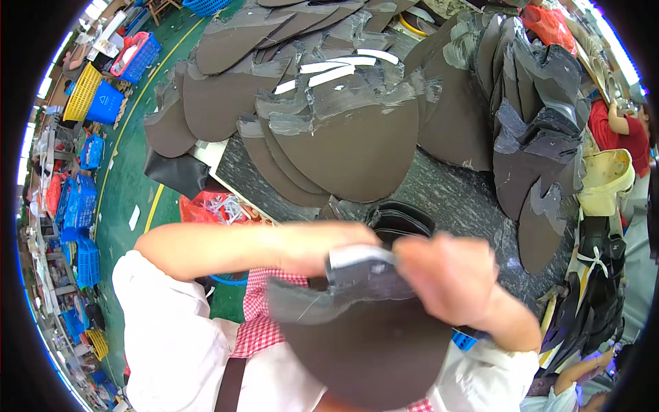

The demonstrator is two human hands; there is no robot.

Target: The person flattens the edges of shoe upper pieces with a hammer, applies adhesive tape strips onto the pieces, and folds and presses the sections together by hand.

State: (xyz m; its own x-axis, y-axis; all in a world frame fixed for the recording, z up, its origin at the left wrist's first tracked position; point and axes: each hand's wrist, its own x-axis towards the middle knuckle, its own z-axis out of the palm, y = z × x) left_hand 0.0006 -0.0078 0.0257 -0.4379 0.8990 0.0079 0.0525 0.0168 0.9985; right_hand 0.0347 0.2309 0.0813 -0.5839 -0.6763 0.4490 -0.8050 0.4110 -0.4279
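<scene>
A dark brown rounded sheet piece [371,347] with a grey, glossy, coated-looking edge hangs in front of my body. A white strip [360,254] lies along its upper edge. At that strip's left end is my left hand [326,250], closed on the piece, its fingers partly hidden. My right hand [449,278] is blurred by motion and closed at the strip's right end. Just beyond my hands stand several black curved pieces [401,220]. Farther up, overlapping brown pieces [350,151] lie on the table, with white strips [336,69] on their coated edges.
The dark streaked tabletop [467,199] carries more brown pieces [528,96] at the right. A red bag of scraps [223,207] sits by the table's left edge. Blue baskets [84,199] line the green floor. Other people, one in a red shirt [611,127], are at the right.
</scene>
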